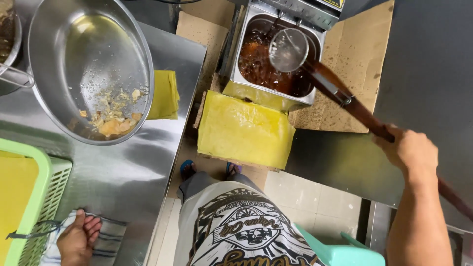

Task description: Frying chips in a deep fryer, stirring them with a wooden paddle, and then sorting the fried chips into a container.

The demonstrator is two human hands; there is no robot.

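Glossy steel bowl (88,64), wooden skimmer handle (354,106), striped cloth (106,236), matt cardboard (359,64).

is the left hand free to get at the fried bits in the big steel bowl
Probably yes: the left hand rests open on a striped cloth, holding nothing, and bare steel counter lies between it and the open-topped bowl of fried bits.

Stainless steel counter (148,167) on my left reflecting soft light, pale tiled floor (315,197) below me, flattened brown cardboard (354,59) spread on the floor, dark grey metal surface (428,74) on my right, turquoise plastic stool (340,253) near my legs
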